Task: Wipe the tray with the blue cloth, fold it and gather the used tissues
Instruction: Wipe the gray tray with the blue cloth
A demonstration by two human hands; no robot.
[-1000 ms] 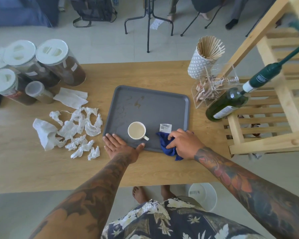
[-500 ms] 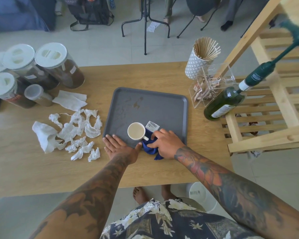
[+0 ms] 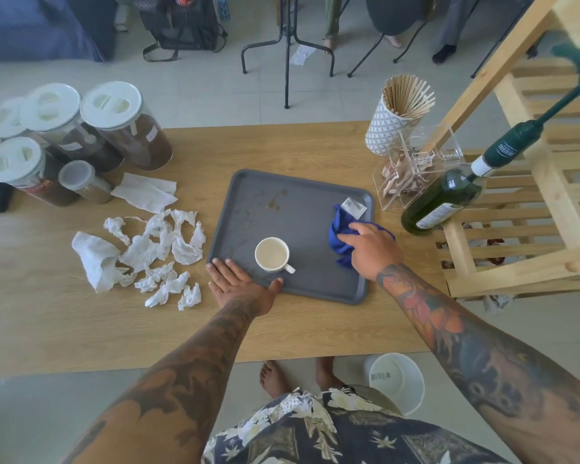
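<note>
A grey tray (image 3: 302, 195) lies in the middle of the wooden table, with brown stains near its far left part. A white cup (image 3: 272, 255) stands on its near side. My right hand (image 3: 370, 249) presses the bunched blue cloth (image 3: 340, 229), which has a white label, against the tray's right side. My left hand (image 3: 240, 286) lies flat on the tray's near left corner, thumb along the rim. Several crumpled white tissues (image 3: 154, 249) are scattered on the table left of the tray.
Lidded jars (image 3: 121, 128) stand at the far left. A cup of wooden sticks (image 3: 399, 112), a clear organiser (image 3: 416, 169) and a green bottle (image 3: 449, 199) sit right of the tray, beside a wooden rack (image 3: 533, 229). A white bucket (image 3: 397, 380) stands on the floor.
My right hand has swept the blue cloth from the tray's near edge beside the cup over to the tray's right side. My left hand has stayed on the near left corner.
</note>
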